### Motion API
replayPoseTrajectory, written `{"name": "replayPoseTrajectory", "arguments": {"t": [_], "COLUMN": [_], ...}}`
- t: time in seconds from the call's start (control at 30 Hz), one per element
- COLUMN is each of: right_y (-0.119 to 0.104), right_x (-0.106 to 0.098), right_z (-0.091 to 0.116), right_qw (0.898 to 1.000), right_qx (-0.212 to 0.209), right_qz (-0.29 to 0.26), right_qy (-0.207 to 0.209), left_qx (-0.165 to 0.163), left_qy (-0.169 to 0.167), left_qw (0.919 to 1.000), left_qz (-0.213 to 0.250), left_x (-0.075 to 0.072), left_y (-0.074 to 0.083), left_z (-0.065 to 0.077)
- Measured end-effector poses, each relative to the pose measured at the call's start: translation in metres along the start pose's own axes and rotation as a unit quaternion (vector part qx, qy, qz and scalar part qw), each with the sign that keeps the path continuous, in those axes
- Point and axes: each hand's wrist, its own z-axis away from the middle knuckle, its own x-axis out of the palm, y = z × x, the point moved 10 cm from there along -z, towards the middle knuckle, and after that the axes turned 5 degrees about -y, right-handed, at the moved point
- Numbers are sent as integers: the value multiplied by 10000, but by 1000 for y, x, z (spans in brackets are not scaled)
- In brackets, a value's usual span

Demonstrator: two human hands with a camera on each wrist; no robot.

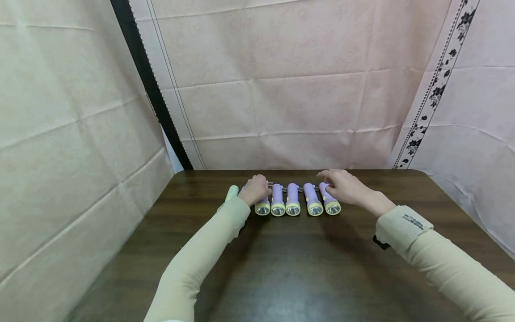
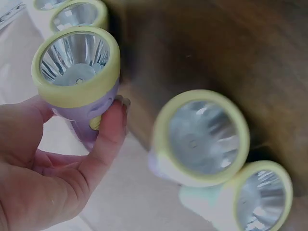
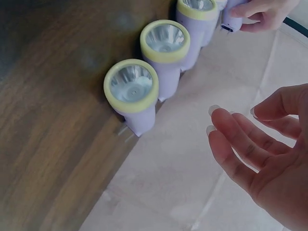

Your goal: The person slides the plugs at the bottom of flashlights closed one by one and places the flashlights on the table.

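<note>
My left hand pinches a purple flashlight with a yellow rim between thumb and fingers. In the left wrist view its reflector faces the camera, and the fingers cover part of its body. Several more purple flashlights lie in a row to the right, lens ends toward me. A pale green flashlight lies at the left end, partly behind the left arm. Beside the rightmost purple flashlight, my right hand hovers with loosely bent fingers and nothing in them. Metal prongs stick out near that flashlight's tail in the right wrist view.
The row is near the far edge of a dark brown wooden table. Pale cloth hangs behind the table and at both sides. A black strip runs down the cloth at the left, a floral border at the right.
</note>
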Motion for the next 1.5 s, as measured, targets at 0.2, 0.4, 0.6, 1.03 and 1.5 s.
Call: {"name": "replayPoseTrajectory", "arguments": {"t": [0.2, 0.4, 0.6, 1.03, 1.5], "right_y": [4, 3, -2, -6, -20], "right_x": [-9, -13, -16, 4, 9], "right_z": [-1, -2, -3, -4, -5], "right_qw": [10000, 9998, 9995, 9994, 9986], "right_qx": [51, 72, -40, -267, -526], "right_qz": [28, 110, 115, 157, -81], "right_qy": [25, 141, 278, 174, 68], "left_qx": [18, 535, 1197, 1589, 1736], "left_qy": [165, 469, 592, 533, 524], "left_qw": [9986, 9951, 9885, 9856, 9832], "left_qz": [497, 691, 711, 227, 229], "left_x": [-20, -39, -50, -41, -37], "left_y": [10, 33, 59, 77, 82], "left_z": [3, 10, 19, 27, 25]}}
